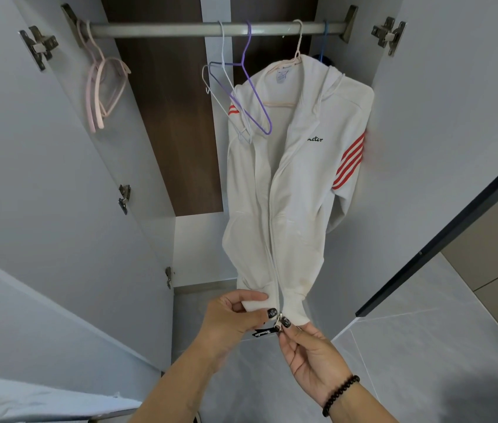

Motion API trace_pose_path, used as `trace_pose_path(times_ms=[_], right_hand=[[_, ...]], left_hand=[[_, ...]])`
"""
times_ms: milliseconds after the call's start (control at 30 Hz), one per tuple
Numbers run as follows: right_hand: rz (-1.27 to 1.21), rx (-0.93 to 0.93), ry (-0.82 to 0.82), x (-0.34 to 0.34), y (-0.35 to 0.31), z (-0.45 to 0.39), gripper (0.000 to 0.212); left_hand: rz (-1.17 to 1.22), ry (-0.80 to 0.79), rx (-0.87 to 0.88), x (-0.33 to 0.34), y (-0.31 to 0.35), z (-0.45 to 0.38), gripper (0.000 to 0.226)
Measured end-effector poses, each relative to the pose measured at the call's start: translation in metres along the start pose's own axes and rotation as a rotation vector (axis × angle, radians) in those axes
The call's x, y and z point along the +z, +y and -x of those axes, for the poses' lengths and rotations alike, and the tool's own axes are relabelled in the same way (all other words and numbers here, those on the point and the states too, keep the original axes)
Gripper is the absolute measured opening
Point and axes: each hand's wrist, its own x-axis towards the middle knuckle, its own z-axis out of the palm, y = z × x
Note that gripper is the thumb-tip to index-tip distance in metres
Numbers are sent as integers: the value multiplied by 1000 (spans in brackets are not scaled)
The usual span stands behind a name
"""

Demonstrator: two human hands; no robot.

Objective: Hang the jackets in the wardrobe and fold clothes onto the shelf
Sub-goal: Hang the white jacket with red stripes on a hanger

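Your wardrobe (162,117) doors stand wide; room left of the white jacket (290,190) hung far right on rail (180,28). Near, left hand (235,319) pinches hem, right hand (311,352) pinches zip pull (278,319).

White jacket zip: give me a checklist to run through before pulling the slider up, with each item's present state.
1. White jacket hangs on its pink hanger from the rail: ok.
2. Left hand holds the left hem: ok.
3. Right hand pinches the zip slider: ok.
4. Both zip halves seated in the slider: cannot tell.
5. Front open above the hem, nothing caught between the zip edges: ok.
6. Purple hanger lies across the jacket's shoulder, clear of the zip: ok.
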Motion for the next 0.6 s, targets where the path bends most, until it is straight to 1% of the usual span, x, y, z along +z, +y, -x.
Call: trace_pose_path(times_ms=[100, 167, 300, 367, 500, 533, 600], right_hand=[[4, 2, 21, 1, 0, 0, 20], [16, -11, 42, 3, -1, -1, 24], [81, -51, 70, 9, -3, -2, 28], [111, -63, 85, 10, -3, -2, 23], [193, -42, 99, 17, 0, -4, 3], [238, -14, 93, 19, 0, -3, 4], [367, 73, 83, 21, -1, -3, 19]], left_hand=[[-47, -12, 14, -1, 1, -1, 26], [-86, -37, 20, -3, 2, -1, 25], [-159, -75, 23, -6, 4, -2, 26], [-196, -77, 30, -8, 4, -3, 28], [-217, -73, 46, -8, -2, -4, 26], [-212, -64, 47, -8, -4, -4, 26], [-228, -42, 55, -9, -9, -6, 25]])
